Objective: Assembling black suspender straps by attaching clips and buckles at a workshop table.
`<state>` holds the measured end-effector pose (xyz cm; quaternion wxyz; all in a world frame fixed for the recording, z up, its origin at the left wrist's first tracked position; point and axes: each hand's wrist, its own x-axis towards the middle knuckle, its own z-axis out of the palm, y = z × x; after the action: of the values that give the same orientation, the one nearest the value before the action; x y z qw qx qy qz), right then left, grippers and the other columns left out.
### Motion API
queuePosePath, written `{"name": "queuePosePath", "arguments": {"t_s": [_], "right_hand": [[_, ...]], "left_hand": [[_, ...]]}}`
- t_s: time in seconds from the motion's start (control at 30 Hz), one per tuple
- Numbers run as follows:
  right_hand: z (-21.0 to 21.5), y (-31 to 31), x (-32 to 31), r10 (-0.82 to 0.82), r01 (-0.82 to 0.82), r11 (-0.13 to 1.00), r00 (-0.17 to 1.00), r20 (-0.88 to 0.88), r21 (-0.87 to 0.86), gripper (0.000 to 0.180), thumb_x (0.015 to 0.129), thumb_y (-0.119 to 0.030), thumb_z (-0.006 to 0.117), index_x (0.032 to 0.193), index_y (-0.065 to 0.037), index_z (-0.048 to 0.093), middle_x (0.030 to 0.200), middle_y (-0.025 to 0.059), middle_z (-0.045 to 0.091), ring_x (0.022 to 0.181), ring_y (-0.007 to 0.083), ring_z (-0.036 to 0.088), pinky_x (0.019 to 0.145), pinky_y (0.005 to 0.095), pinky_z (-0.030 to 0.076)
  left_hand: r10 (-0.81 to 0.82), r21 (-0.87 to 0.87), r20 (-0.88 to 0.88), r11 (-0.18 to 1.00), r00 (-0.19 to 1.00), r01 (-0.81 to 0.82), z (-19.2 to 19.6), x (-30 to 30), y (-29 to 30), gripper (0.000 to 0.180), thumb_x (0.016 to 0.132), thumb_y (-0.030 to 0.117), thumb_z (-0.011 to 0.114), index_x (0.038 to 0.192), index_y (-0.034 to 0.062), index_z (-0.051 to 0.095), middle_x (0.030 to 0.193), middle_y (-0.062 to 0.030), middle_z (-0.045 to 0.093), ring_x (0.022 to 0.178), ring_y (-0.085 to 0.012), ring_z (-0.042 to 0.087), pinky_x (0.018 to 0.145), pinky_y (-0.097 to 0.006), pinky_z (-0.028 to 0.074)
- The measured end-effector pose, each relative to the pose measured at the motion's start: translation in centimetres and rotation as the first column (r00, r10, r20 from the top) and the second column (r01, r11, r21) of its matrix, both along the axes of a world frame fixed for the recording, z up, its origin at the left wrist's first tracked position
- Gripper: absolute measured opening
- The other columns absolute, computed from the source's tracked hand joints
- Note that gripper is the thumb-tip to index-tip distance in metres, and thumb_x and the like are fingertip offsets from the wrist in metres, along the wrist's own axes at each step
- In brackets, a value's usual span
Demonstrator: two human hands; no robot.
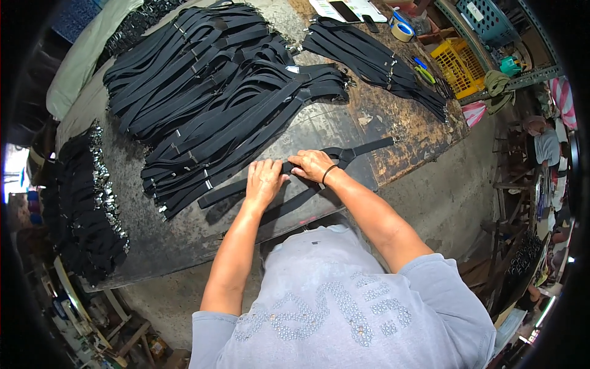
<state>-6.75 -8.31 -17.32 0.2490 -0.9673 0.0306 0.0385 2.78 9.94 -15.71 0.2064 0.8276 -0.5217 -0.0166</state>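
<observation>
A pair of black suspenders lies across the near side of the worktable, its straps running left and right of my hands. My left hand has its fingers bent down onto a strap, gripping it. Close beside it, my right hand pinches the same strap, thumb toward the left hand. What lies under the fingertips is hidden. Right of my hands, the straps meet at a dark joining piece. Just beyond my hands spreads a big heap of black suspenders with metal clips and sliders.
Another suspenders bundle lies at the far right, near green-handled scissors, tape rolls and a phone. Clipped black straps hang over the left edge. A yellow crate stands beyond the table's right side.
</observation>
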Motion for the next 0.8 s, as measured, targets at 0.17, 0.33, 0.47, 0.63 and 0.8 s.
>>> {"name": "queuePosePath", "arguments": {"t_s": [0.17, 0.33, 0.47, 0.63, 0.8], "right_hand": [[0.1, 0.0, -0.5, -0.011, 0.011, 1.000, 1.000, 0.001, -0.018, 0.030, 0.085, -0.029, 0.067, 0.111, -0.015, 0.065, 0.096, 0.0103, 0.066, 0.092, 0.0329, 0.066, 0.078, 0.0440, 0.053], [0.7, -1.7, -0.6, -0.030, 0.027, 0.998, 0.997, -0.070, -0.049, 0.029, 0.086, -0.031, 0.066, 0.109, -0.014, 0.065, 0.097, 0.0102, 0.066, 0.092, 0.0329, 0.066, 0.078, 0.0446, 0.053], [0.1, -1.2, -0.5, -0.009, 0.009, 1.000, 1.000, 0.024, -0.017, 0.028, 0.084, -0.029, 0.067, 0.107, -0.013, 0.065, 0.094, 0.0109, 0.066, 0.091, 0.0329, 0.066, 0.077, 0.0441, 0.053], [0.8, -1.2, -0.9, -0.030, 0.030, 1.000, 1.000, -0.004, -0.008, 0.026, 0.084, -0.028, 0.068, 0.104, -0.012, 0.066, 0.094, 0.0112, 0.066, 0.091, 0.0328, 0.066, 0.077, 0.0439, 0.053], [2.1, -2.4, -1.3, -0.058, 0.052, 0.996, 0.994, -0.088, -0.066, 0.027, 0.084, -0.030, 0.067, 0.107, -0.016, 0.067, 0.095, 0.0102, 0.067, 0.091, 0.0324, 0.066, 0.077, 0.0446, 0.053]], "left_hand": [[-0.021, 0.090, 0.027, 0.996, 0.999, 0.019, -1.7, 0.5, 0.2, 0.029, 0.076, 0.023, 0.076, 0.099, 0.0082, 0.065, 0.093, -0.0097, 0.062, 0.094, -0.0293, 0.060, 0.088, -0.043, 0.044], [-0.001, 0.035, 0.012, 0.999, 1.000, 0.001, -0.9, 1.5, 1.1, 0.033, 0.075, 0.029, 0.077, 0.099, 0.0083, 0.067, 0.089, -0.0098, 0.061, 0.089, -0.0293, 0.059, 0.082, -0.042, 0.044], [0.005, -0.046, -0.030, 0.999, 1.000, -0.006, 0.7, 0.3, -0.2, 0.039, 0.079, 0.037, 0.073, 0.105, 0.0088, 0.066, 0.087, -0.0106, 0.058, 0.088, -0.0302, 0.059, 0.078, -0.041, 0.043], [0.027, 0.085, -0.048, 0.996, 0.999, -0.023, 0.0, 0.6, 0.3, 0.036, 0.079, 0.038, 0.073, 0.102, 0.0122, 0.064, 0.086, -0.0090, 0.056, 0.081, -0.0290, 0.063, 0.068, -0.041, 0.052], [0.027, 0.070, -0.020, 0.997, 0.999, -0.026, 0.1, 0.9, 0.5, 0.033, 0.078, 0.038, 0.073, 0.100, 0.0147, 0.064, 0.085, -0.0086, 0.056, 0.077, -0.0290, 0.065, 0.063, -0.042, 0.054]]}}
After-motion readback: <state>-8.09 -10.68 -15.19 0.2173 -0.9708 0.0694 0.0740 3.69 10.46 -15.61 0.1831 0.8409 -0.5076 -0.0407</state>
